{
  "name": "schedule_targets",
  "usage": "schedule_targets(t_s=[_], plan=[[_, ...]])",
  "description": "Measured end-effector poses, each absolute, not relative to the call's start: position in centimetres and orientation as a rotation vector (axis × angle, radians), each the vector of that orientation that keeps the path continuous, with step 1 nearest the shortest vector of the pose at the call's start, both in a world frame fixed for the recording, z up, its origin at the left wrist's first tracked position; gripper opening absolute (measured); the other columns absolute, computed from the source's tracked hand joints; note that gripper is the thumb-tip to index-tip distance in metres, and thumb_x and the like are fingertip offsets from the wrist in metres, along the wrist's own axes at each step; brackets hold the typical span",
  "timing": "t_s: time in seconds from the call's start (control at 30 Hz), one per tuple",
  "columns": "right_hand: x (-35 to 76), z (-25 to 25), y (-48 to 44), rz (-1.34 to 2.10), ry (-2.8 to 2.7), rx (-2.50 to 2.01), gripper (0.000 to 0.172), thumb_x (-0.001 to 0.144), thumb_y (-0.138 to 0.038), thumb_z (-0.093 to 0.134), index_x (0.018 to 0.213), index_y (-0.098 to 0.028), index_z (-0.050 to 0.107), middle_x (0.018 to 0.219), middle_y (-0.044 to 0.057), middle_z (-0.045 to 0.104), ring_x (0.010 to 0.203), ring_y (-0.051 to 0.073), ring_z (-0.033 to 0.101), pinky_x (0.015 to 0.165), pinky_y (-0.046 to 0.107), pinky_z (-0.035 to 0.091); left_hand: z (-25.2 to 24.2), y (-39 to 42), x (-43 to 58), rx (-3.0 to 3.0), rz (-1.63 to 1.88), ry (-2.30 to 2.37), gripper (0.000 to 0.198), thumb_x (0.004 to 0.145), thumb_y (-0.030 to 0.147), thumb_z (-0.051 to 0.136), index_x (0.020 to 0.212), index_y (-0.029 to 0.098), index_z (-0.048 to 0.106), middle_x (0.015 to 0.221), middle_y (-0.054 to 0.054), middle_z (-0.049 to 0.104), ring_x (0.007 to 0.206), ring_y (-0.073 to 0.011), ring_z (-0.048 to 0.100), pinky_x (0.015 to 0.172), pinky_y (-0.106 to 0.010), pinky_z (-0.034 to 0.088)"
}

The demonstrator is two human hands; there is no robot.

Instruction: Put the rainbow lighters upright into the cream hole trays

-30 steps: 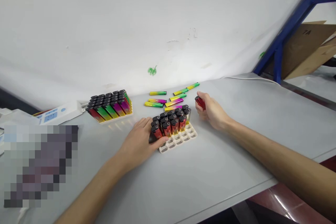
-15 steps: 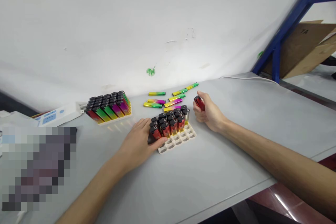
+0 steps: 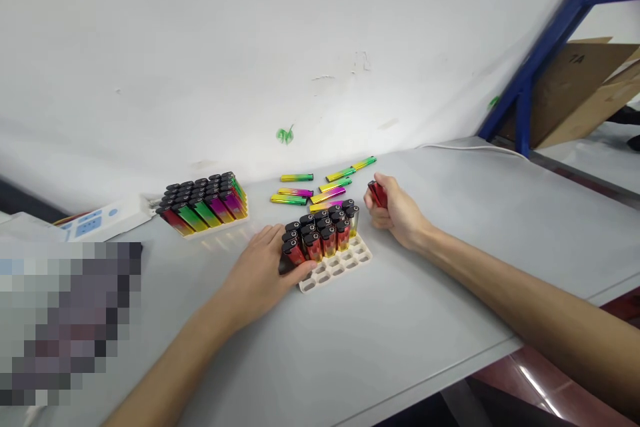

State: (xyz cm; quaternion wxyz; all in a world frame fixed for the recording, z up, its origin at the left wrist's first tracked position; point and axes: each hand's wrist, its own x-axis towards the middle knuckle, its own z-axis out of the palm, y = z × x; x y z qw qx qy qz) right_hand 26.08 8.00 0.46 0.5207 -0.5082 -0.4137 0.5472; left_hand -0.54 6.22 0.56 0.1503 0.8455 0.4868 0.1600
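A cream tray (image 3: 336, 267) with rows of slots stands on the grey table. Red and yellow lighters (image 3: 328, 240) with black tops fill its back rows; the front slots hold nothing. My left hand (image 3: 263, 270) grips the left end of the tray, thumb along its front corner and fingers behind. To the right of the tray, above the table, my right hand (image 3: 393, 209) is closed on a red lighter (image 3: 378, 195), whose black top points up and left. Several green, yellow and purple lighters (image 3: 327, 195) lie flat behind the tray.
At the left stands a second tray (image 3: 218, 229) packed with upright lighters. A white power strip (image 3: 103, 217) lies beyond it, near a pixelated area. A white cable (image 3: 465, 147) runs along the wall. Cardboard boxes (image 3: 583, 90) sit behind a blue frame (image 3: 523, 113) at the right.
The whole view has shifted slightly, moving everything a little to the left. My right hand has turned slightly around the red lighter. My left hand keeps its place on the tray.
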Motion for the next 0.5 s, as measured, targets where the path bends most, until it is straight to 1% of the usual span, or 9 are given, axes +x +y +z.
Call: schedule_targets(t_s=[0.07,0.13,0.17,0.23,0.3,0.4,0.5], plan=[[26.2,0.6,8.0,1.265,-1.052,-1.161,0.045,0.094,-0.061,0.047,0.075,-0.021,0.058,0.057,-0.006,0.030,0.047,0.011,0.025,0.047,0.028,0.024,0.6,6.2,-0.6,2.430,0.457,1.392,0.033,0.090,0.058,0.058,0.088,0.025,0.060,0.093,-0.005,0.061,0.093,-0.0287,0.058,0.083,-0.046,0.050],[26.4,0.9,7.9,1.205,-1.133,-1.130,0.041,0.095,-0.059,0.051,0.084,-0.021,0.062,0.065,-0.002,0.044,0.056,0.013,0.040,0.055,0.029,0.035,0.7,6.3,-0.8,2.432,0.473,1.370,0.034,0.088,0.059,0.061,0.090,0.025,0.061,0.094,-0.005,0.062,0.093,-0.0281,0.059,0.083,-0.045,0.051],[26.6,1.1,7.9,1.182,-1.193,-1.129,0.038,0.094,-0.057,0.055,0.084,-0.021,0.062,0.069,-0.001,0.048,0.061,0.014,0.045,0.060,0.029,0.038,0.7,6.3,-1.0,2.432,0.482,1.354,0.035,0.087,0.059,0.062,0.092,0.025,0.062,0.095,-0.004,0.063,0.093,-0.0278,0.059,0.083,-0.044,0.051],[27.1,1.5,7.8,1.167,-1.345,-1.122,0.034,0.092,-0.053,0.063,0.080,-0.021,0.062,0.072,0.000,0.054,0.068,0.015,0.048,0.067,0.029,0.040,0.8,6.5,-1.3,2.429,0.474,1.325,0.037,0.086,0.060,0.065,0.096,0.025,0.062,0.096,-0.004,0.064,0.092,-0.0272,0.060,0.081,-0.042,0.052],[27.8,1.9,7.7,1.186,-1.499,-1.084,0.032,0.090,-0.049,0.069,0.077,-0.020,0.063,0.073,0.000,0.058,0.072,0.015,0.050,0.070,0.029,0.040,1.0,6.6,-1.6,2.422,0.444,1.325,0.036,0.086,0.059,0.065,0.097,0.025,0.062,0.095,-0.004,0.064,0.090,-0.0267,0.061,0.077,-0.041,0.052],[29.1,2.4,7.7,1.216,-1.615,-1.024,0.028,0.089,-0.047,0.073,0.080,-0.020,0.068,0.078,0.001,0.064,0.074,0.015,0.053,0.072,0.030,0.042,1.1,6.7,-1.8,2.410,0.425,1.358,0.033,0.086,0.056,0.065,0.091,0.024,0.059,0.093,-0.004,0.063,0.086,-0.0259,0.062,0.073,-0.040,0.052],[29.9,2.8,7.7,1.230,-1.635,-1.014,0.025,0.085,-0.045,0.077,0.085,-0.021,0.072,0.077,0.000,0.066,0.072,0.014,0.056,0.071,0.030,0.046,1.1,6.7,-1.8,2.402,0.438,1.365,0.031,0.087,0.054,0.065,0.089,0.025,0.057,0.092,-0.004,0.064,0.084,-0.0250,0.062,0.072,-0.039,0.052]])
